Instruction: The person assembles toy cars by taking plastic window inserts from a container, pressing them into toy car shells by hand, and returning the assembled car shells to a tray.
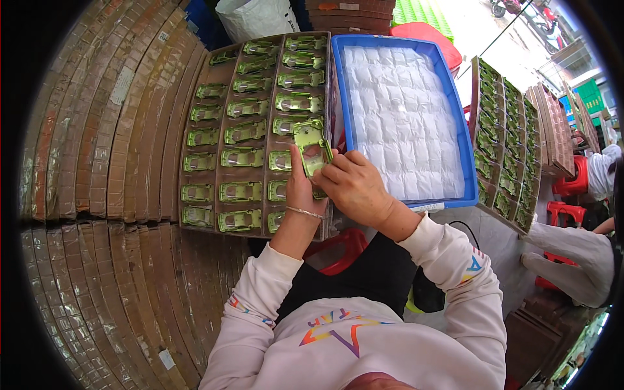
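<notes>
Left hand [300, 185] and right hand [350, 185] both grasp one glossy green toy car shell [311, 148], tilted toward 11 o'clock; a brown cardboard tray [214, 140] of identical shells lies at 10 o'clock.

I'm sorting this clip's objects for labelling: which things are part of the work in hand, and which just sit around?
In hand:
- shiny green toy car body, held by left hand and right hand
- brown cardboard tray of green car bodies, under the hands
- blue plastic crate of white padded pieces, beside it

Lying about:
- stacked brown cardboard sheets
- red plastic stools
- second tray of cars
</notes>
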The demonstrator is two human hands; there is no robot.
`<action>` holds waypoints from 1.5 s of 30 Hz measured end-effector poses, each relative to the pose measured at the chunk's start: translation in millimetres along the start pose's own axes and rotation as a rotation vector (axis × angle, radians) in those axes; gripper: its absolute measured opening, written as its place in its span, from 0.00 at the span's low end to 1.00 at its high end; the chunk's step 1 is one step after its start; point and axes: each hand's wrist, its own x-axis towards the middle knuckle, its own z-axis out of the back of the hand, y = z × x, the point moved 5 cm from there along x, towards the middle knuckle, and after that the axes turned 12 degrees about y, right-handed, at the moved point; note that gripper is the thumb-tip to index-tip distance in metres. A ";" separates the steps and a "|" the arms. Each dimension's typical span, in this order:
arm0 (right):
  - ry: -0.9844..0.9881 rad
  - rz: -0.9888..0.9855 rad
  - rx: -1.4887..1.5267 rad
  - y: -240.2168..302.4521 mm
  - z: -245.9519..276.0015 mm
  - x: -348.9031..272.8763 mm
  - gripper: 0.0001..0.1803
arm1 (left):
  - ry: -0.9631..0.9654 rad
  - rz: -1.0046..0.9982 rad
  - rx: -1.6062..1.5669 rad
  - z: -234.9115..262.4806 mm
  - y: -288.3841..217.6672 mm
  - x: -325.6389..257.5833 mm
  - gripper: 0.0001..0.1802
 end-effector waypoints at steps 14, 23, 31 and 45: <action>0.085 -0.014 0.051 -0.5 -11.9 3.0 0.16 | -0.074 -0.010 0.351 13.2 -11.0 3.7 0.34; 0.078 0.016 0.031 -1.8 -11.0 10.2 0.13 | 0.025 -0.125 0.492 14.9 -21.3 11.0 0.25; 0.304 -0.023 -0.077 3.2 -14.6 21.0 0.05 | 0.106 -0.066 1.114 45.4 -40.2 31.0 0.16; 0.229 0.017 -0.196 5.8 -15.1 17.7 0.05 | -0.028 -0.155 1.397 38.5 -44.2 27.4 0.16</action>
